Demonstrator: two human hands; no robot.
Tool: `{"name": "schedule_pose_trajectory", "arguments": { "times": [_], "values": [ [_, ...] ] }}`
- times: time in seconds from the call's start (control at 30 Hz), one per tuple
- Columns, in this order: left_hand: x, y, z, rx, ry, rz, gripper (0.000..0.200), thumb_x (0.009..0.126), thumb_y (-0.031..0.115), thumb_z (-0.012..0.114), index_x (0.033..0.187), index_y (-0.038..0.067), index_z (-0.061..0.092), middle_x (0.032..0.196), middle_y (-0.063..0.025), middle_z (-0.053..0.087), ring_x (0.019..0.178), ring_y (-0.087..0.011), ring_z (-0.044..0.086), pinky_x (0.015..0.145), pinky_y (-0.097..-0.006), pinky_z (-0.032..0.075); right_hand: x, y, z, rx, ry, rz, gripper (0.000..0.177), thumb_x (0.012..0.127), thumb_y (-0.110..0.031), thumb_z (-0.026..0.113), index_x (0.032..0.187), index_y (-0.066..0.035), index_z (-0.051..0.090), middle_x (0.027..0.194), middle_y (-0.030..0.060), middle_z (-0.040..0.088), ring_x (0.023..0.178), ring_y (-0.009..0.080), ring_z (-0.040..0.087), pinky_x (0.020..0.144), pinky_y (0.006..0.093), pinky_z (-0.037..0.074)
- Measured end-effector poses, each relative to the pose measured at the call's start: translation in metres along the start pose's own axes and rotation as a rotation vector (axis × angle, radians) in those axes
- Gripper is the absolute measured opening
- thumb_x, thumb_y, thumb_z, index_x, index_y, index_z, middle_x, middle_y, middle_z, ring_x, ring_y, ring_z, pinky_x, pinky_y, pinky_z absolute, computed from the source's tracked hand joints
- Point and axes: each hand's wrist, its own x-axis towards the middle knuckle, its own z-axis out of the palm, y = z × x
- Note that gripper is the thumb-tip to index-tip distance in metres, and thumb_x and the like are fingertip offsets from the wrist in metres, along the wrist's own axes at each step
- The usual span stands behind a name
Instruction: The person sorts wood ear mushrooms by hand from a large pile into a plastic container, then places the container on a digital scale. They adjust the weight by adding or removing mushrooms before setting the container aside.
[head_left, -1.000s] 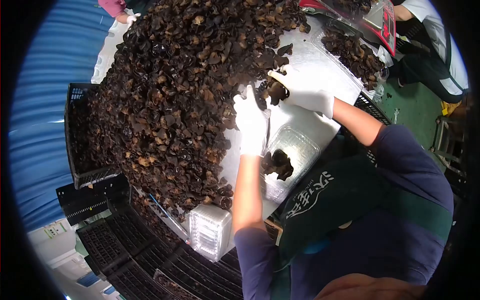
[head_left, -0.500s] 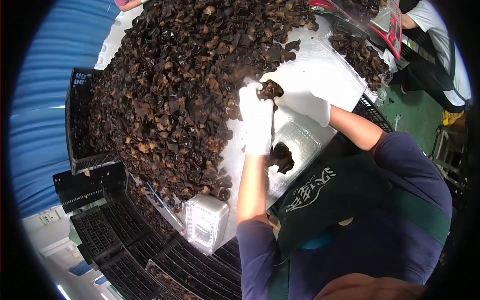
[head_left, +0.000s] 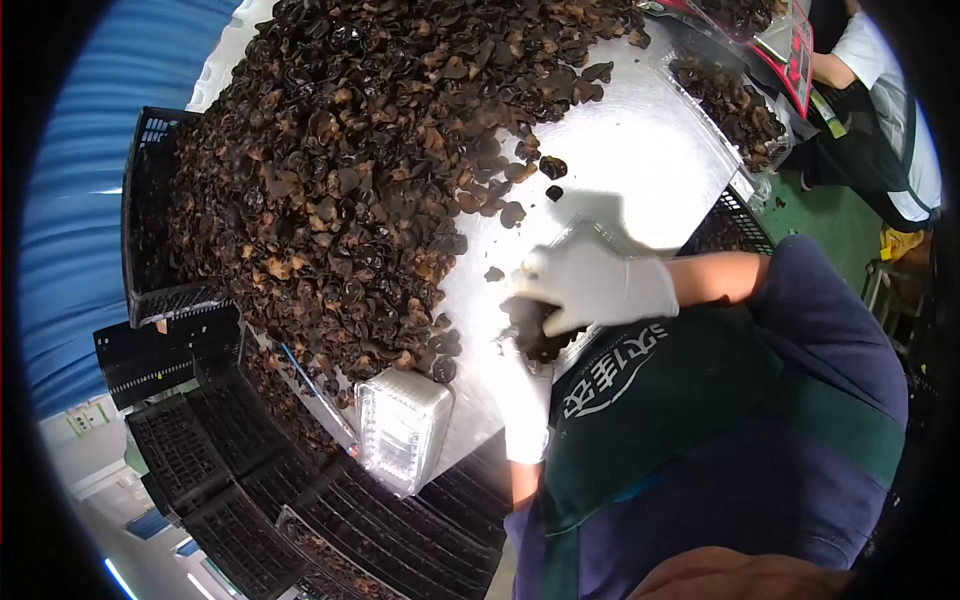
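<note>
Both my hands wear white gloves and meet low over the table, close to my apron. My right hand [head_left: 600, 287] is closed around dark wood ear mushrooms [head_left: 535, 322], with the thumb pressed on them. From below, my left hand [head_left: 522, 390] grips the same clump; its fingertips are partly hidden. A clear plastic tray [head_left: 603, 236] lies under my hands, mostly covered by them. To the left rises a large heap of wood ear mushrooms [head_left: 330, 190]. A few loose pieces [head_left: 552, 167] lie on the white tabletop [head_left: 650, 130] beyond my hands.
A stack of clear trays [head_left: 405, 425] stands at the table's near left corner. At the upper right are a filled tray [head_left: 728, 110] and a red-edged scale [head_left: 795, 70]. Black crates [head_left: 230, 470] stand lower left; another person [head_left: 880, 130] is at the right.
Both hands have moved back from the heap's edge toward my body and now hold a clump over the tray. Some loose pieces are uncovered where the hands were.
</note>
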Motion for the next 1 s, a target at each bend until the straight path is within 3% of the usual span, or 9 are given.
{"name": "schedule_pose_trajectory", "arguments": {
  "times": [0.03,0.1,0.13,0.27,0.47,0.57,0.63,0.77,1.0],
  "values": [
    [0.002,0.005,-0.011,-0.026,0.010,0.051,0.054,0.067,0.002,0.074,0.118,0.001,0.056,0.114,-0.0230,0.057,0.102,-0.0413,0.056,0.091,-0.0451,0.047,-0.004,0.036,0.010,-0.229,0.232,-0.266,0.048,0.085,-0.024,0.067,0.129,-0.010,0.055,0.109,0.0151,0.056,0.089,0.0288,0.063,0.073,0.0414,0.052],
    [0.010,0.000,-0.030,0.013,0.061,0.109,0.049,0.069,0.006,0.073,0.116,0.002,0.058,0.109,-0.0215,0.057,0.101,-0.0394,0.057,0.090,-0.0441,0.048,0.018,0.060,-0.007,0.149,0.431,0.048,0.049,0.083,-0.026,0.066,0.126,-0.007,0.058,0.106,0.0138,0.059,0.080,0.0285,0.060,0.074,0.0427,0.051],
    [0.014,-0.002,-0.037,0.062,0.106,0.170,0.044,0.071,0.010,0.071,0.113,0.002,0.060,0.103,-0.0200,0.057,0.100,-0.0375,0.059,0.088,-0.0431,0.049,0.031,0.070,-0.019,0.536,0.454,0.192,0.045,0.085,-0.027,0.065,0.124,-0.006,0.059,0.112,0.0151,0.056,0.089,0.0297,0.058,0.082,0.0436,0.048],
    [0.076,0.030,-0.051,-0.169,0.147,0.187,0.040,0.075,0.008,0.072,0.114,0.003,0.062,0.106,-0.0155,0.059,0.102,-0.0307,0.059,0.091,-0.0378,0.048,0.049,0.109,-0.010,-0.009,0.578,0.187,0.043,0.085,-0.023,0.065,0.125,-0.008,0.059,0.116,0.0153,0.052,0.109,0.0315,0.050,0.091,0.0433,0.046],
    [0.196,0.043,0.009,0.001,0.160,0.243,0.065,0.077,0.017,0.075,0.138,0.012,0.052,0.123,-0.0184,0.053,0.114,-0.0353,0.054,0.097,-0.0412,0.047,0.029,0.120,0.006,0.466,0.582,0.223,0.018,0.082,-0.010,0.061,0.100,-0.007,0.060,0.111,0.0124,0.052,0.100,0.0281,0.054,0.085,0.0386,0.049],
    [0.216,0.054,0.024,0.041,0.200,0.276,0.047,0.078,0.015,0.072,0.123,0.011,0.060,0.112,-0.0159,0.056,0.105,-0.0345,0.057,0.090,-0.0422,0.049,0.011,0.133,0.009,0.165,0.824,0.128,0.013,0.082,-0.009,0.062,0.095,-0.008,0.063,0.102,0.0101,0.057,0.099,0.0281,0.054,0.083,0.0387,0.049],
    [0.222,0.057,0.031,0.123,0.241,0.303,0.022,0.076,0.009,0.066,0.098,0.008,0.066,0.097,-0.0129,0.058,0.094,-0.0329,0.059,0.080,-0.0425,0.051,0.003,0.142,0.013,0.090,0.780,0.128,0.014,0.082,-0.011,0.063,0.096,-0.009,0.064,0.103,0.0104,0.057,0.099,0.0282,0.055,0.083,0.0387,0.049],
    [0.237,0.049,0.036,0.107,0.322,0.288,0.015,0.075,0.002,0.059,0.086,0.006,0.067,0.089,-0.0134,0.063,0.081,-0.0314,0.063,0.074,-0.0379,0.052,-0.006,0.134,0.009,0.031,0.664,0.202,0.020,0.083,-0.014,0.065,0.103,-0.011,0.066,0.103,0.0107,0.058,0.095,0.0290,0.056,0.082,0.0389,0.050],
    [0.189,0.045,-0.019,-0.336,0.388,0.288,0.012,0.083,-0.002,0.062,0.092,0.004,0.068,0.089,-0.0065,0.063,0.079,-0.0165,0.060,0.072,-0.0299,0.048,-0.006,0.129,0.010,0.323,0.808,0.097,0.019,0.081,-0.013,0.069,0.099,-0.008,0.067,0.096,0.0092,0.060,0.086,0.0262,0.061,0.075,0.0350,0.051]
  ]
}}
